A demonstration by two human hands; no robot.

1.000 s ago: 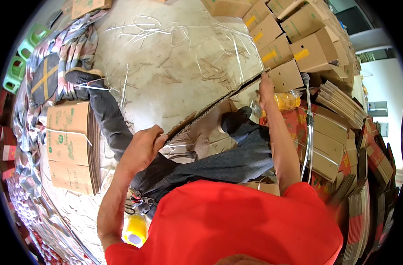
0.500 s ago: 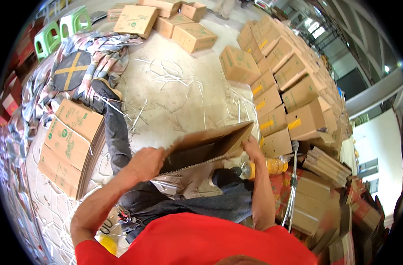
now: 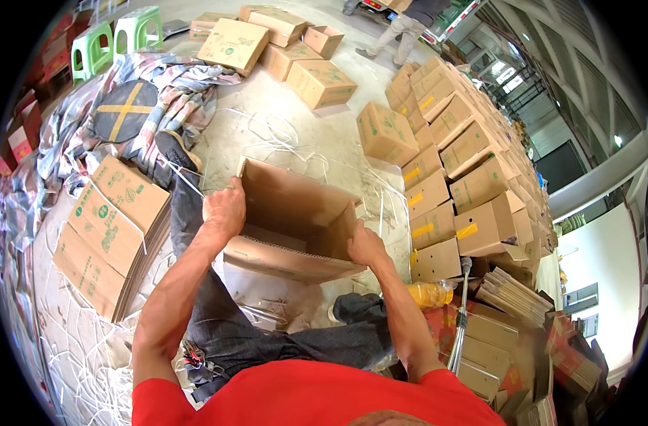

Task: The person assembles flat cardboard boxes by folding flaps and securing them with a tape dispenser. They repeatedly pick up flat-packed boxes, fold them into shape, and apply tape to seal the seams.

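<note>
Between my hands an open-topped cardboard box (image 3: 295,257) stands in front of me, its brown inside showing. My left hand (image 3: 225,209) is closed on the box's left upper edge. On the opposite side my right hand (image 3: 365,243) grips the right wall near its top edge. The thumbs and part of the fingers are hidden by the cardboard and by the hands. Left of my leg lies a strapped stack of flattened cartons (image 3: 109,238) with green print.
Stacked cartons (image 3: 444,170) form a wall on the right. More cartons (image 3: 320,82) sit at the far side near a walking person (image 3: 402,35). White straps (image 3: 267,135) litter the floor. Yellow tape rolls (image 3: 430,294) and a metal pole (image 3: 461,319) lie right; green stools (image 3: 138,30) stand far left.
The box has opened from a narrow, flattened shape into a wide rectangle. Both hands have shifted, the left upward and leftward, the right leftward. A person's legs now show at the far side.
</note>
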